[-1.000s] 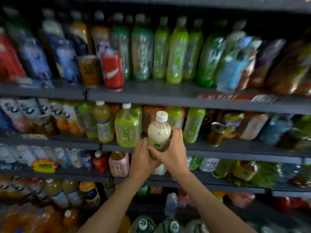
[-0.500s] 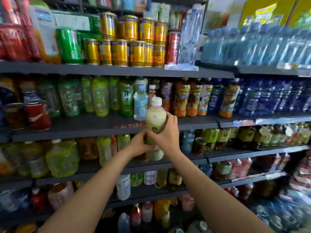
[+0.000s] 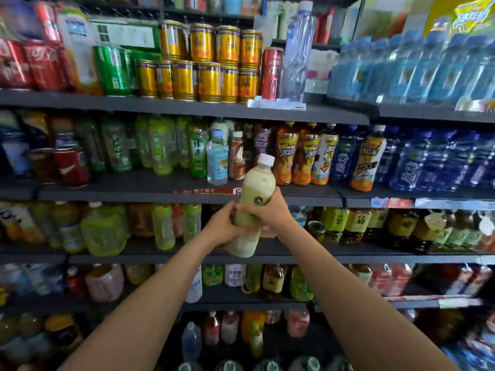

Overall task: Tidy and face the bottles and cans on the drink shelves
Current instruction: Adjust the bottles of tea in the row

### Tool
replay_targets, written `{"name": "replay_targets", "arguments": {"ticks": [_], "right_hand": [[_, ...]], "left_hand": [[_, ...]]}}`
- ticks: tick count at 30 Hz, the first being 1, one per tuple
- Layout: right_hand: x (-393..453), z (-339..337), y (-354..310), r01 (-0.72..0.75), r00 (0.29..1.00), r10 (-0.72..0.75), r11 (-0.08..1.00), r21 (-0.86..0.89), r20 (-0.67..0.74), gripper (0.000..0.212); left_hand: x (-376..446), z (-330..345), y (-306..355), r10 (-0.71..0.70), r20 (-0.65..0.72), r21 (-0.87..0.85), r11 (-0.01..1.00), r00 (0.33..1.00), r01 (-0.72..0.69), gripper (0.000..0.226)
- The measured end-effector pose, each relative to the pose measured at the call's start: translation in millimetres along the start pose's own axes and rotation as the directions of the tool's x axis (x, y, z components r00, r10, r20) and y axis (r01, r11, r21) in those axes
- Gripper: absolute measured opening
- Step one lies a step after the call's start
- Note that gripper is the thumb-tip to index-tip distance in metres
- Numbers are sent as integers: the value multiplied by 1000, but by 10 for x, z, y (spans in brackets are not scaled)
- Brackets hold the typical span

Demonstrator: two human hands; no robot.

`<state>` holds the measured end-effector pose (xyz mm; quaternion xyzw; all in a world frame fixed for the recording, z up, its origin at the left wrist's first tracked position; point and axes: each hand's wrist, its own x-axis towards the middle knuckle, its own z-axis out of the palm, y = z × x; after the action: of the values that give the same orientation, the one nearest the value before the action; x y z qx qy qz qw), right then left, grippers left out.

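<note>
A pale green bottle with a white cap [image 3: 256, 187] is held in the air in front of the drink shelves, tilted slightly right. My left hand [image 3: 223, 227] grips its lower part from the left. My right hand [image 3: 270, 208] grips its middle from the right, fingers wrapped over the label. The bottle's base [image 3: 242, 247] shows below both hands. Behind it runs the shelf [image 3: 187, 194] with green tea bottles [image 3: 198, 151] and orange iced tea bottles [image 3: 302, 156].
Gold cans [image 3: 203, 65] and red cans [image 3: 26, 65] stand on the top shelf, with a clear water bottle [image 3: 296, 52] beside them. Blue water bottles [image 3: 417, 70] fill the right bay. Lower shelves hold several mixed tea and juice bottles [image 3: 104, 231].
The view has swung up and to the right, bringing the can shelf and blue water bottles into sight. Both hands keep hold of the pale green bottle, raised to the iced tea shelf's height.
</note>
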<state>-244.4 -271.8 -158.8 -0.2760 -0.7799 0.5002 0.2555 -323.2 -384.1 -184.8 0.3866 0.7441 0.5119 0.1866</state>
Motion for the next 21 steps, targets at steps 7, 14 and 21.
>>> {"name": "replay_targets", "arguments": {"ticks": [7, 14, 21], "right_hand": [[-257, 436, 183, -15, 992, 38, 981, -192, 117, 86], [-650, 990, 94, 124, 962, -27, 931, -344, 272, 81], [-1023, 1486, -304, 183, 952, -87, 931, -317, 294, 79]], "left_hand": [[-324, -269, -294, -251, 254, 141, 965, 934, 221, 55], [-799, -575, -603, -299, 270, 170, 950, 915, 261, 45], [-1210, -1143, -755, -237, 185, 116, 969, 954, 218, 56]]}}
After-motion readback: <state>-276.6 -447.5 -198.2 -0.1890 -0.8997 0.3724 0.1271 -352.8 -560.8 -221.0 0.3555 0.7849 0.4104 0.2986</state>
